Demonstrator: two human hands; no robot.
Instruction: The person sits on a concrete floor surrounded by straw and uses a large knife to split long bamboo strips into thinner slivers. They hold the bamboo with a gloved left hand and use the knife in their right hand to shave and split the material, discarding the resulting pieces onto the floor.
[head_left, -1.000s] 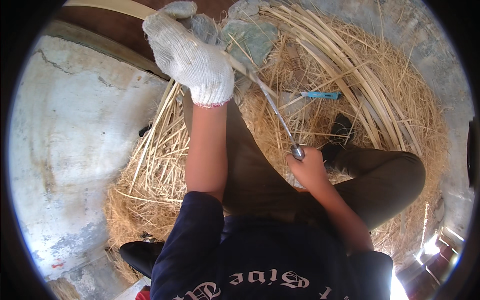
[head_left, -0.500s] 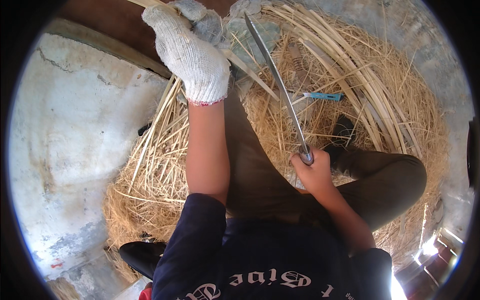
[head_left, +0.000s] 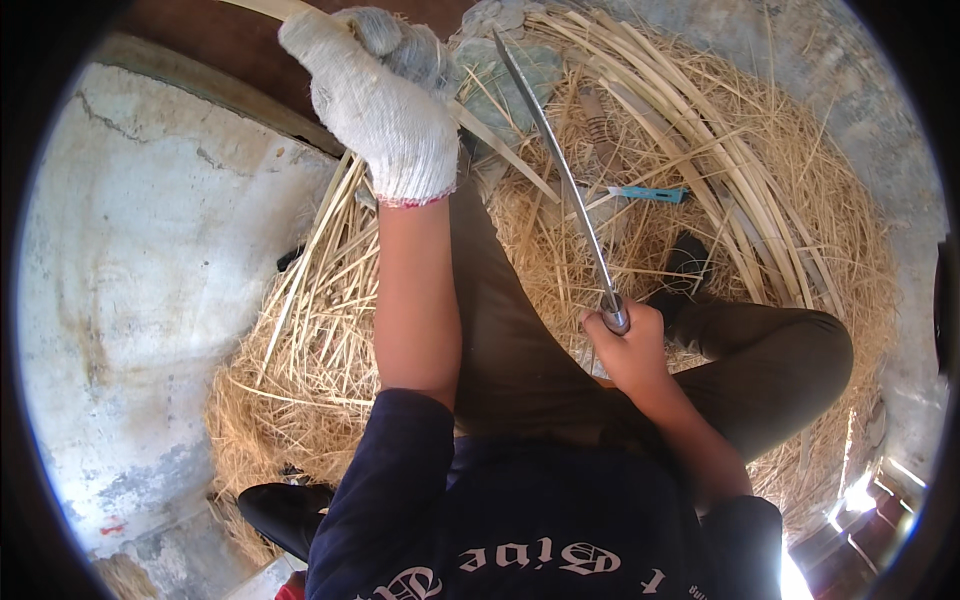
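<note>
My left hand (head_left: pixel 375 105), in a white knitted glove, is stretched out at the upper left with its fingers curled around a pale bamboo strip (head_left: pixel 268 7). One end of the strip pokes out to the left of the glove. Another flat pale length (head_left: pixel 508 150) shows to the right of the glove; whether it is the same piece is hidden. My bare right hand (head_left: pixel 630 340) grips the handle of a long narrow-bladed knife (head_left: pixel 560 165) over my lap. The blade slants up and left, its tip apart from the glove.
Shavings (head_left: pixel 310 350) pile around my legs. Long bamboo strips (head_left: pixel 730 190) lie in a curved bundle at the upper right. A blue utility knife (head_left: pixel 648 193) and a wooden-handled tool (head_left: pixel 600 125) rest on the shavings. A stained wall (head_left: pixel 170 250) stands at left.
My gloved left hand has shifted slightly, and the strip's end shows farther left. The long knife has barely moved in my right hand.
</note>
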